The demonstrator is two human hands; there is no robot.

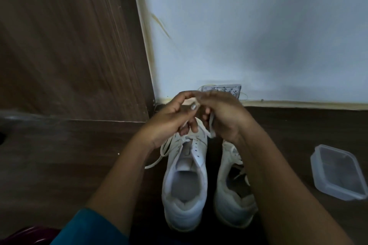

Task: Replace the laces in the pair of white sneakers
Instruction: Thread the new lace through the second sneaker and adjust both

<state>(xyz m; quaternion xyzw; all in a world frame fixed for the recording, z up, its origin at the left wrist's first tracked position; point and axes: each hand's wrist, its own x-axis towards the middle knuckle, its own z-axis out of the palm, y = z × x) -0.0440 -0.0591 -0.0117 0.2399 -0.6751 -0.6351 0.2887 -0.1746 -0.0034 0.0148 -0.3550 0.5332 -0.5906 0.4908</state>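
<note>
Far left: wood-grain panel (pixel 69 45), brown, streaked vertically, meets the pale matt wall (pixel 258 26) at a yellowed edge. Dark wood floor (pixel 59 155) below.

Bottom left: your teal sleeve (pixel 89 228), soft cloth.

Flat white lace (pixel 159 155) loops off the left sneaker's side onto the floor and runs up into your left hand (pixel 171 117). Fingers curled, thumb and forefinger pinching the lace tip above the toe.

Left sneaker (pixel 185 185): smooth white leather-like upper, punched eyelets, padded collar, toe towards the wall. Grey insole visible inside the opening. Laced only at the lowest eyelets.

Your right hand (pixel 221 117) meets the left at the fingertips; fingers curled round a hanging strand of the same lace. Patterned packet (pixel 229 88) at the wall base, mostly hidden behind the hands.

Right sneaker (pixel 231 195) just beside the left one, part covered by your forearm; interior in shadow, contents unreadable.

Far right: rounded-square tub (pixel 338 173), translucent plastic, on the floor well apart from the shoes; whether anything lies inside, cannot tell
</note>
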